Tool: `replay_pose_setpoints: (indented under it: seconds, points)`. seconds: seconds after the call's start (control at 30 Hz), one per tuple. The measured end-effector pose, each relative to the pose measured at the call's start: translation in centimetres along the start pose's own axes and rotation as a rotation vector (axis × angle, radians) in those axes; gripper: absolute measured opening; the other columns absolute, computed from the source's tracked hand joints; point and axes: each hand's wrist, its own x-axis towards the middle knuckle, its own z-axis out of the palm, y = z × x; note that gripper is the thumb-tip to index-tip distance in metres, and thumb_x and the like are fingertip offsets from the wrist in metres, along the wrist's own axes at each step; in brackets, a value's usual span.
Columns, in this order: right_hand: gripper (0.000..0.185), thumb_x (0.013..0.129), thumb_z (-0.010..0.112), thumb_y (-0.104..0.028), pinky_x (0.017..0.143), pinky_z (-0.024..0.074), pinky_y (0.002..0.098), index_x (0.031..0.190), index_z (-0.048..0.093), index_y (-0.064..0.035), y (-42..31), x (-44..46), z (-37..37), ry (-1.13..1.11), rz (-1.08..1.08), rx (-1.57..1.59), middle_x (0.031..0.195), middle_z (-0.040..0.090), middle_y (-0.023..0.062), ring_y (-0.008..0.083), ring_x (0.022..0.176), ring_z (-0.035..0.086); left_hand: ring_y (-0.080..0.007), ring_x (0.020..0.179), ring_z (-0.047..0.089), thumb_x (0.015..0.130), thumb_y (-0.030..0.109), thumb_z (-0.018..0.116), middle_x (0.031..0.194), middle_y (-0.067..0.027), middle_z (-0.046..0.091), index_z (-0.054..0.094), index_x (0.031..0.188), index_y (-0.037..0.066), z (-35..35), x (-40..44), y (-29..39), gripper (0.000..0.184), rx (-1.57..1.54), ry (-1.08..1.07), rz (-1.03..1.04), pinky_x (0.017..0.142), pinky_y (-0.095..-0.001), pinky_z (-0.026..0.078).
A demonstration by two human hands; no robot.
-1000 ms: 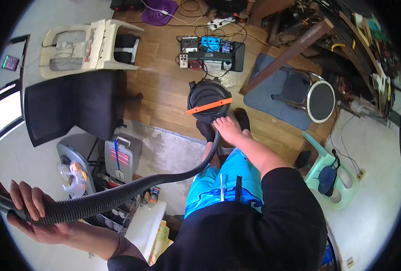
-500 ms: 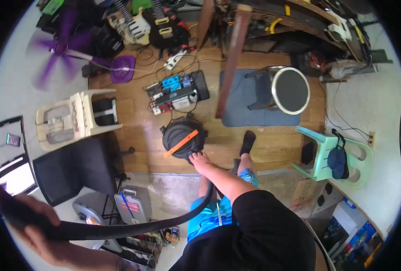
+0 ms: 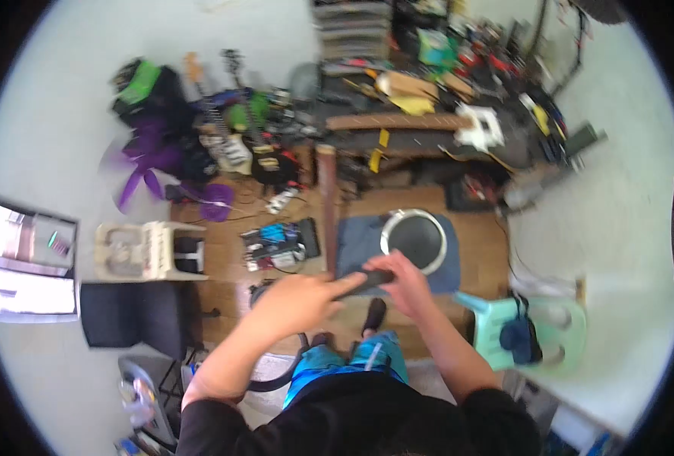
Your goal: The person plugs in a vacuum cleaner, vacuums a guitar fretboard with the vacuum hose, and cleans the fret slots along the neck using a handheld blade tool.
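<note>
Holds the blurred black vacuum-hose end [image 3: 367, 283] in left hand [image 3: 295, 302] and right hand [image 3: 407, 284] together. Stands on the wooden floor [image 3: 227, 277], near the blue mat [image 3: 358, 237].

A: Light?
B: Bright. Window [image 3: 29, 292] at far left glares white, detail burnt out; the workbench [image 3: 420, 142] reads darker.
A: Sharpness?
B: Poor. My left hand [image 3: 295, 302], right hand [image 3: 404, 285] and the dark tube [image 3: 367, 282] between them are motion-smeared; background soft too.
A: Edges?
B: Fisheye-bent, falling to black, faint blue fringe.
</note>
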Motion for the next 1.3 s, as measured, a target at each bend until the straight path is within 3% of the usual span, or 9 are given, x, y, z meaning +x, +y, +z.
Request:
replay_pose_setpoints:
  seconds: [0.07, 0.17, 0.27, 0.37, 0.53, 0.6, 0.73, 0.97, 1.3]
  points:
    - [0.037, 0.115, 0.058, -0.039, 0.083, 0.0620, 0.0446, 0.102, 0.072, -0.0076, -1.0, -1.2, -3.2, 0.183, 0.038, 0.085, 0.104, 0.074, 0.0110, 0.0248, 0.102, 0.073, -0.0423, 0.094, 0.078, 0.102, 0.031, 0.073, 0.110, -0.0181, 0.077, 0.056, 0.164, 0.033, -0.3, 1.9, 2.3, 0.064, -0.014, -0.001, 0.062, 0.083, -0.0528, 0.063]
    - [0.034, 0.110, 0.067, -0.041, 0.052, 0.0499, 0.0337, 0.093, 0.068, -0.0108, -1.7, -2.2, -8.8, 0.310, -0.098, -0.092, 0.083, 0.066, 0.0046, 0.0176, 0.068, 0.064, -0.0448, 0.100, 0.077, 0.101, 0.025, 0.073, 0.117, -0.0228, 0.077, 0.056, 0.164, 0.028, -0.6, 4.8, 6.1, 0.065, -0.056, -0.034, 0.149, 0.088, -0.0530, 0.063]
    - [0.036, 0.108, 0.071, -0.041, 0.042, 0.0320, 0.0276, 0.088, 0.065, -0.0116, -5.6, -4.7, -8.6, 0.330, 0.021, 0.031, 0.071, 0.057, -0.0004, 0.0116, 0.048, 0.046, -0.0450, 0.100, 0.076, 0.102, 0.025, 0.072, 0.116, -0.0226, 0.076, 0.052, 0.166, 0.030, -0.1, 6.4, 8.1, 0.067, -0.097, -0.062, 0.192, 0.089, -0.0535, 0.063]
    - [0.038, 0.107, 0.071, -0.042, 0.043, 0.0295, 0.0278, 0.085, 0.065, -0.0116, -7.9, -5.6, -9.9, 0.320, 0.002, -0.024, 0.070, 0.055, -0.0010, 0.0108, 0.047, 0.041, -0.0457, 0.101, 0.075, 0.102, 0.027, 0.071, 0.116, -0.0225, 0.074, 0.045, 0.171, 0.035, 1.0, 8.2, 8.5, 0.074, -0.116, -0.040, 0.216, 0.089, -0.0548, 0.061]
    - [0.038, 0.108, 0.068, -0.040, 0.044, 0.0302, 0.0290, 0.083, 0.065, -0.0109, -12.8, -3.3, -11.6, 0.446, -0.269, -0.083, 0.070, 0.056, -0.0005, 0.0105, 0.050, 0.045, -0.0471, 0.103, 0.072, 0.097, 0.014, 0.073, 0.118, -0.0212, 0.066, 0.042, 0.172, 0.030, 0.8, 9.5, 10.2, 0.082, -0.256, 0.044, 0.222, 0.089, -0.0579, 0.059]
    - [0.041, 0.110, 0.065, -0.040, 0.044, 0.0303, 0.0299, 0.082, 0.067, -0.0099, -14.0, -2.1, -11.1, 0.502, -0.423, -0.146, 0.071, 0.058, 0.0005, 0.0105, 0.051, 0.046, -0.0466, 0.102, 0.070, 0.099, 0.017, 0.072, 0.115, -0.0202, 0.063, 0.041, 0.173, 0.030, 1.3, 10.1, 10.6, 0.082, -0.245, 0.108, 0.197, 0.091, -0.0558, 0.059]
    - [0.045, 0.111, 0.066, -0.042, 0.046, 0.0326, 0.0304, 0.080, 0.070, -0.0089, -15.2, 0.8, -13.4, 0.596, -0.343, -0.290, 0.065, 0.054, -0.0020, 0.0088, 0.053, 0.047, -0.0442, 0.107, 0.069, 0.101, 0.021, 0.073, 0.118, -0.0201, 0.064, 0.044, 0.171, 0.027, 1.1, 13.6, 9.5, 0.076, -0.276, 0.130, 0.202, 0.095, -0.0523, 0.058]
    - [0.040, 0.110, 0.069, -0.038, 0.048, 0.0403, 0.0254, 0.081, 0.069, -0.0104, -17.9, 2.7, -18.9, 0.534, -0.329, -0.353, 0.068, 0.061, -0.0021, 0.0083, 0.054, 0.056, -0.0445, 0.116, 0.070, 0.101, 0.025, 0.076, 0.127, -0.0212, 0.068, 0.049, 0.169, 0.026, -1.8, 20.2, 11.3, 0.073, -0.368, 0.002, 0.198, 0.100, -0.0496, 0.057]
    - [0.039, 0.110, 0.069, -0.045, 0.052, 0.0360, 0.0259, 0.086, 0.068, -0.0143, -25.9, 7.7, -31.3, 0.248, 0.015, -0.257, 0.080, 0.056, -0.0042, 0.0077, 0.061, 0.045, -0.0422, 0.131, 0.069, 0.098, 0.024, 0.082, 0.147, -0.0231, 0.068, 0.054, 0.166, 0.022, -1.5, 32.7, 19.5, 0.073, -0.422, -0.038, -0.070, 0.111, -0.0462, 0.054]
